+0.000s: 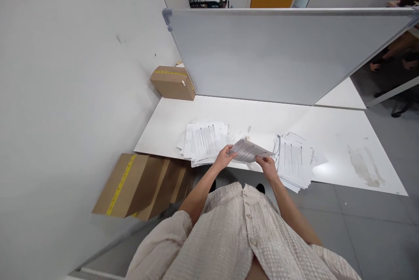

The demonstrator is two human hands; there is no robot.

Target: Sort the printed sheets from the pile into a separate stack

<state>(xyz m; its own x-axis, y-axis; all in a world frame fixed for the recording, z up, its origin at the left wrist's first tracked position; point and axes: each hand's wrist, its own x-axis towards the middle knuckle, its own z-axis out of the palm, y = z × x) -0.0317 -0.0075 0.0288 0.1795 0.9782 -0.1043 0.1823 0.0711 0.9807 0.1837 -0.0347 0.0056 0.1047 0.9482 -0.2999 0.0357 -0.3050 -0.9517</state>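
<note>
Paper [248, 151] we hold: left fingers [231, 157] pinch one end, right fingers [261, 160] other; left stack [204, 142] and right stack [294, 160] lie on worktop [330, 129].

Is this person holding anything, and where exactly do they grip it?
Yes, printed paper: the left hand holds its left end, the right hand its right end, near the lower edge.

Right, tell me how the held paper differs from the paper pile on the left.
The held paper is gripped between the left hand and right hand; the left pile rests on the table.
The held paper looks thin, perhaps a sheet or a few; the left pile has many sheets, unevenly stacked.
The held paper looks greyer; the left pile looks whiter.
Both show printed text.
</note>
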